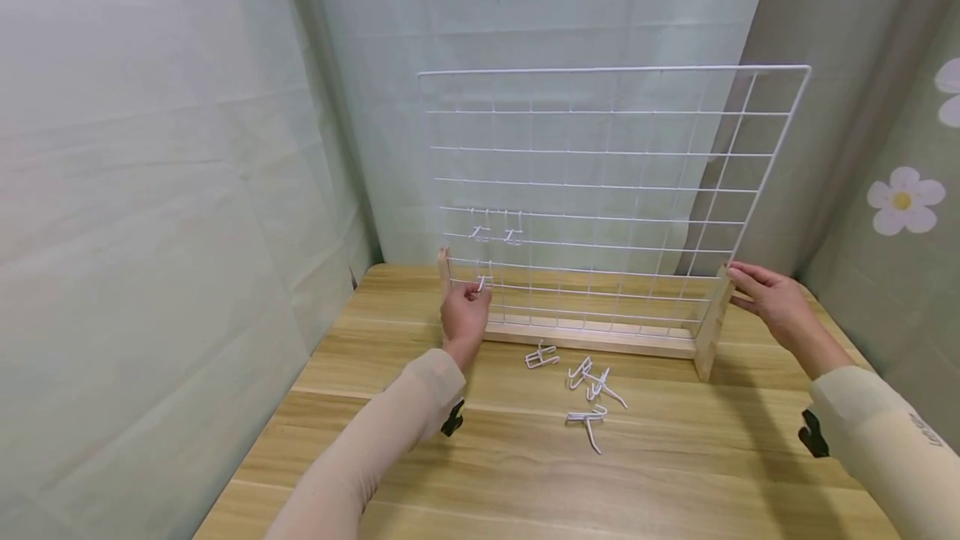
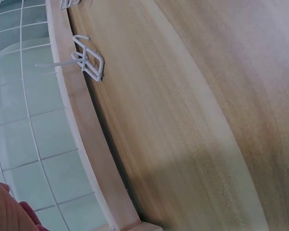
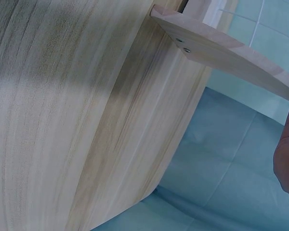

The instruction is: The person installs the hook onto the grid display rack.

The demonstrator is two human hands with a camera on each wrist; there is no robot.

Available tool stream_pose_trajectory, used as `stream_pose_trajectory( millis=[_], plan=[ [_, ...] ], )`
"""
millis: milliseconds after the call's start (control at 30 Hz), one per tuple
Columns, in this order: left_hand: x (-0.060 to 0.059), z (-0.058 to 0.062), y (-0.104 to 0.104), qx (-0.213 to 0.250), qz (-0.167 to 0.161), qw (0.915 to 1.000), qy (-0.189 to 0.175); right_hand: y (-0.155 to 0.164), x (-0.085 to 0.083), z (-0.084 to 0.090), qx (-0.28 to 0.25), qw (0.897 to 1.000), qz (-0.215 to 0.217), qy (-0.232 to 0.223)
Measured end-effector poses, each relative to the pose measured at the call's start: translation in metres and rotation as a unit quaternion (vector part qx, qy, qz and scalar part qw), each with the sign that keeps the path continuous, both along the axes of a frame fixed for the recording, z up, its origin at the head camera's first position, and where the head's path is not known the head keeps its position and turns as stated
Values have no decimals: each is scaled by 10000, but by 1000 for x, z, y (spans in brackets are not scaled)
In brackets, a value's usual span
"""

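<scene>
A white wire grid panel [image 1: 615,70] stands upright in a wooden base [image 1: 600,340] with a wooden side piece at each end. At the grid's lower left, my left hand [image 1: 463,317] pinches a white wire hook [image 1: 485,280] that lies against the wires. Two similar hooks [image 1: 513,235] hang one row up, side by side. My right hand [image 1: 780,303] grips the top of the right wooden side piece [image 1: 711,336], thumb in front and fingers behind. In the left wrist view only part of the left hand [image 2: 9,211] shows, its fingertips cut off.
Several loose white hooks [image 1: 587,417] lie on the wooden table [image 1: 675,457] in front of the base. One hook [image 2: 89,65] lies close to the base's front edge. Pale cloth curtains [image 1: 187,190] surround the table at the back and sides.
</scene>
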State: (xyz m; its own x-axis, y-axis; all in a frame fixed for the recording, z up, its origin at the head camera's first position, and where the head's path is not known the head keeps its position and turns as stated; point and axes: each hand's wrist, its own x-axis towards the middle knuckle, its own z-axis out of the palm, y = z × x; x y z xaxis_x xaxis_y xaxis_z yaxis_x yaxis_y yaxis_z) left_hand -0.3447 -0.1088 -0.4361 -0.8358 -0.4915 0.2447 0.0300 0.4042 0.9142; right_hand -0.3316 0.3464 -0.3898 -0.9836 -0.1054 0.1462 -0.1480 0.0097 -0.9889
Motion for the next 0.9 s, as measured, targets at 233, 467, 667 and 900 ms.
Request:
stream_pose_trajectory(
  millis=[233, 467, 667, 900],
  plan=[
    [2, -5, -1, -52, 38, 10000, 51, 0, 0, -2, -19, 10000, -1, 29],
    [4, -9, -2, -9, -55, 10000, 12, 0, 0, -1, -107, 9999, -3, 38],
    [7, -13, -3, 10, -158, 9998, -74, -1, 0, 0, -125, 9999, -20, 26],
    [8, -21, -3, -93, -242, 9997, 5, -1, 1, 0, -167, 9998, -18, 54]
  ],
)
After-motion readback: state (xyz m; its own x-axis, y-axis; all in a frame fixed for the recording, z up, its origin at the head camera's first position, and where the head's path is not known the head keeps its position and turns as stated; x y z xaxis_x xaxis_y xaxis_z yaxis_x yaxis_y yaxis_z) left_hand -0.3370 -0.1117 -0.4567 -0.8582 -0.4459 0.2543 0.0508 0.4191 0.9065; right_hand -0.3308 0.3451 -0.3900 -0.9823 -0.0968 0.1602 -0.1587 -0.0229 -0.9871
